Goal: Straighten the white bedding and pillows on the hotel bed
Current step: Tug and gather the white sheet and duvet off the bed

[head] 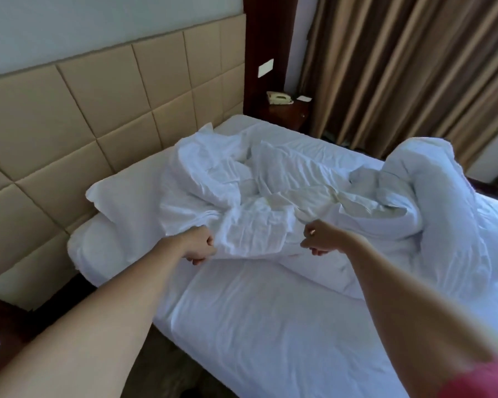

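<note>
Head view, downward (close over bed [270,326])

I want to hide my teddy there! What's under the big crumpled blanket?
Under the crumpled blanket you can see the white sheet and part of a pillow poking out. Anything deeper under the heap is covered.

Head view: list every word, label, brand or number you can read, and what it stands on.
No text can be read anywhere.
Card on the nightstand: any print is too small to tell.
Telephone: no marking legible.
Wall plate: blank.
Duvet, held by both hands: plain white.
</note>
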